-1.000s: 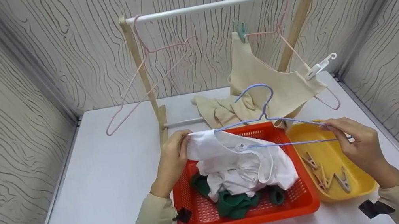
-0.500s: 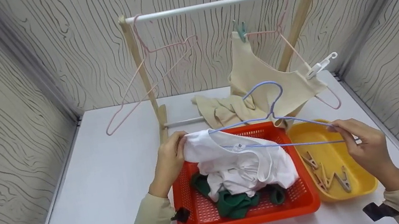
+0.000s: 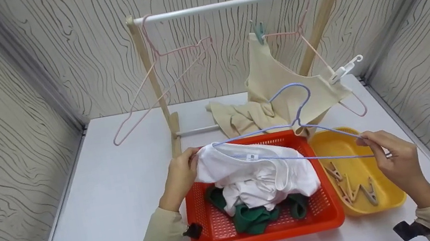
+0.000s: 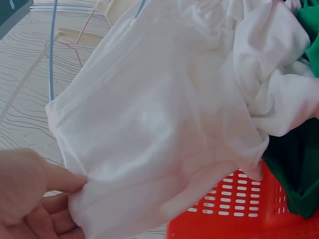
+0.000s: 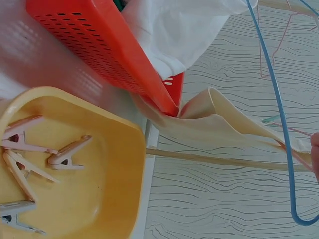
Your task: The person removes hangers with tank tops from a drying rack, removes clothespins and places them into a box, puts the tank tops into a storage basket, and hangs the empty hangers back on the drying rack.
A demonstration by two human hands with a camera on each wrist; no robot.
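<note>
A white shirt (image 3: 249,175) lies bunched over the red basket (image 3: 268,239), its neckline facing up with a small tag inside. My left hand (image 3: 181,176) pinches the shirt's left shoulder edge between thumb and fingers; the left wrist view shows the stretched white cloth (image 4: 139,129). A blue hanger (image 3: 333,157) runs through the neckline, its left arm inside the shirt's left shoulder. My right hand (image 3: 396,158) holds the hanger near its right end, which sits outside the shirt. The hanger's left tip is hidden under the cloth.
Green clothing (image 3: 252,218) lies beneath the shirt. A yellow bin (image 3: 383,203) with several clothespins (image 3: 369,192) stands right of the basket. Behind, a rack (image 3: 235,3) carries a bare pink hanger (image 3: 132,114) and a beige garment (image 3: 280,71) pinned to another pink hanger.
The blue hanger and my right hand have shifted slightly right. My left hand has moved a little left and down with the shirt's shoulder, whose neckline edge now sits further left along the hanger.
</note>
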